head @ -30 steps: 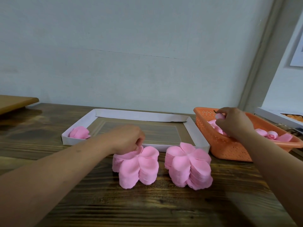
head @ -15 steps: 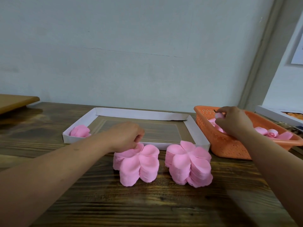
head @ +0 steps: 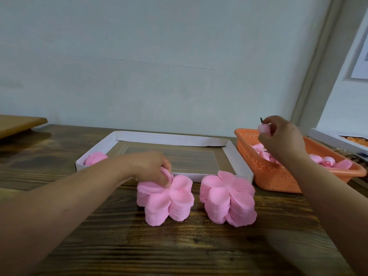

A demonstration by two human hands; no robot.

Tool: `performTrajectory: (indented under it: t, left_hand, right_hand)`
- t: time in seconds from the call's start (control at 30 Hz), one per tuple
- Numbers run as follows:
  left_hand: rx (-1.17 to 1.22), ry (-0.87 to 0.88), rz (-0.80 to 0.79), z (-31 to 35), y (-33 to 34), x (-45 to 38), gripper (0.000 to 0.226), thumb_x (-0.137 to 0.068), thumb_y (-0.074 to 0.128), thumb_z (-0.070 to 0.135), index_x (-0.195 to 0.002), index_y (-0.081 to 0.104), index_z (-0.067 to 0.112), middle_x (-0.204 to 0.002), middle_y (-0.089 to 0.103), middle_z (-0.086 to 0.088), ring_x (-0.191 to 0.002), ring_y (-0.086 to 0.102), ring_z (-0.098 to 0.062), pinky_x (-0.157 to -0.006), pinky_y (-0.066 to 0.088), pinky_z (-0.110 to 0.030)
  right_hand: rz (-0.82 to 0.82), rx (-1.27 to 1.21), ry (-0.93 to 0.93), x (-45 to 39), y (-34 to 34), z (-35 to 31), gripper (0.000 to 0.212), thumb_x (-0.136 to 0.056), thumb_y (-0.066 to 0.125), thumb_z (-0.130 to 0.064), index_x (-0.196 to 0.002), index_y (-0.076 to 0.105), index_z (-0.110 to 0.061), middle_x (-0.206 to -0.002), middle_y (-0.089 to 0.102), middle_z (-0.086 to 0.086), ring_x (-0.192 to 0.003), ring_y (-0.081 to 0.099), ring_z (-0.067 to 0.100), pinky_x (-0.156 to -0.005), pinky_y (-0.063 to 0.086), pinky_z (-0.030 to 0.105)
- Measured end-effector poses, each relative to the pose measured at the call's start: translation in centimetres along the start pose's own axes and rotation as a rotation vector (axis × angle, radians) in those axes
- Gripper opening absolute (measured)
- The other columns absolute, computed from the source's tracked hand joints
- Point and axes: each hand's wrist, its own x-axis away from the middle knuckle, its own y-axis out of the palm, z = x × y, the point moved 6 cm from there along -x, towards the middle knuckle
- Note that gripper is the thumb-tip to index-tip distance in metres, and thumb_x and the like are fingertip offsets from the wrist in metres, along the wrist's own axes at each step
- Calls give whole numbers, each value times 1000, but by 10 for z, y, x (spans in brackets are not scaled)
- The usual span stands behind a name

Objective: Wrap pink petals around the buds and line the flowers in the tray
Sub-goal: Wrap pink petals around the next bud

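Observation:
Two stacks of pink flower-shaped petals stand on the wooden table: the left stack [head: 169, 200] and the right stack [head: 229, 200]. My left hand [head: 151, 168] pinches the top petal sheet of the left stack at its upper left lobe. My right hand [head: 280, 138] is raised above the orange basket [head: 278, 178] and holds a small pink bud [head: 264, 128] with a dark stem sticking up. More pink buds [head: 326, 161] lie in the basket. Behind the stacks lies a white-rimmed tray [head: 171, 138], with one finished pink flower [head: 94, 158] in its left corner.
A wooden board [head: 18, 124] sits at the far left edge of the table. A white box [head: 338, 138] with orange contents is behind the basket on the right. The wall rises right behind the tray.
My right hand has risen out of the basket with a bud in its fingers. My left hand has stayed on the left stack, pinching up the top petal sheet.

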Motion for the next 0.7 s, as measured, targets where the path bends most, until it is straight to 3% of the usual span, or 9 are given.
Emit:
performTrajectory:
  t: [0.07,0.13,0.2,0.27,0.37,0.43,0.5,0.57,0.7]
  left_hand:
    - [107,-33,85,-2,-8,5,16,-82,67,25,-69,60,30,-68,60,13,-63,53,-3,-50,38,-15]
    - [374,-51,188,-3,-14,10,17,-80,69,18,-66,64,27,-58,62,14,-56,56,1,-47,41,-11]
    - [707,-62,215,2,-11,18,21,-81,67,5,-66,67,19,-58,66,6,-58,62,-8,-51,47,-17]
    - [935,-58,233,10,-6,23,27,-84,63,-2,-63,67,14,-58,66,0,-57,63,-13,-52,49,-19]
    - [1189,-80,290,22,6,26,23,-86,58,-7,-70,60,9,-55,63,-5,-45,61,-11,-41,45,-17]
    - [1332,-106,322,27,14,24,21,-89,54,-8,-74,58,7,-63,63,-9,-58,61,-21,-52,48,-26]
    - [1445,-94,328,33,20,23,20,-91,50,-9,-81,61,4,-75,66,-14,-74,62,-29,-70,51,-37]
    - [1517,-92,312,39,25,21,16,-93,48,-8,-95,61,0,-91,65,-20,-87,62,-33,-83,49,-44]
    - [1628,-127,298,47,33,17,12,-95,48,-5,-98,58,-1,-97,63,-21,-83,61,-29,-75,49,-38]
  right_hand:
    - [22,-100,-36,5,-5,-14,21,-91,53,-14,-109,61,-10,-92,66,8,-79,61,25,-70,52,38]
    - [3,-247,-29,12,-7,-28,17,-90,55,-14,-105,61,-9,-90,66,3,-81,61,18,-71,50,29]
    - [-80,-464,21,20,-3,-44,16,-84,61,-5,-99,61,-9,-84,67,3,-74,61,10,-63,47,15]
    - [-176,-691,59,30,3,-60,26,-73,67,7,-91,61,-10,-83,67,9,-69,58,12,-59,44,15]
    - [-269,-899,44,47,11,-83,32,-68,69,14,-84,61,-12,-76,63,9,-66,54,13,-57,43,15]
    - [-326,-953,3,57,18,-93,34,-70,69,14,-85,61,-15,-74,62,2,-64,54,11,-58,44,15]
    - [-383,-959,-53,66,23,-100,37,-72,69,14,-88,63,-19,-79,62,-2,-68,55,10,-65,48,21]
    - [-422,-937,-72,71,27,-100,36,-73,70,11,-91,64,-21,-84,65,3,-75,58,17,-73,51,36]
    - [-427,-841,-77,75,27,-95,31,-74,72,2,-90,66,-24,-84,68,6,-80,65,29,-82,55,48]
